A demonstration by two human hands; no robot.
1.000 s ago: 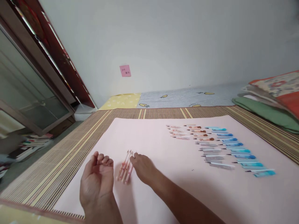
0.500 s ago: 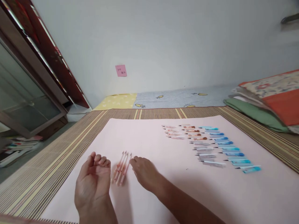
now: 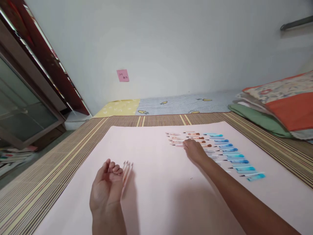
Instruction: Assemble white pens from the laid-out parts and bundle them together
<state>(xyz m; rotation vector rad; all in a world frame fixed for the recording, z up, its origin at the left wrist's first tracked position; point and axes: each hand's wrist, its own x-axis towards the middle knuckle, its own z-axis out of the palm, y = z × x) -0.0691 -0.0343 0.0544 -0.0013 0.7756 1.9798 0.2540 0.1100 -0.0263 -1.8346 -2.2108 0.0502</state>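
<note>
My left hand point(image 3: 107, 182) is palm up at the left of the pink sheet, fingers curled in and thumb against them; the palm looks bare. Just beside it, several slim pale pens with orange-red marks point(image 3: 127, 174) lie side by side, partly hidden behind the hand. My right hand point(image 3: 195, 151) reaches far across the sheet, its fingers pinched at the right end of a pale pen point(image 3: 176, 144) in a small group. Around it lie brown pieces point(image 3: 206, 146), grey ones partly covered by the arm, and blue ones point(image 3: 236, 156), each near a thin white stick with a dark tip.
The pink sheet point(image 3: 146, 140) lies on a striped mat point(image 3: 61, 153). Folded cloths in orange and green point(image 3: 281, 114) are stacked at the right. A pink note point(image 3: 122, 75) is stuck on the wall. At the left stands a glass-panelled door point(image 3: 24, 104).
My right hand has moved from beside the orange-marked pens to the pale pens at the back. My left hand has shifted slightly right and now covers part of the pens beside it.
</note>
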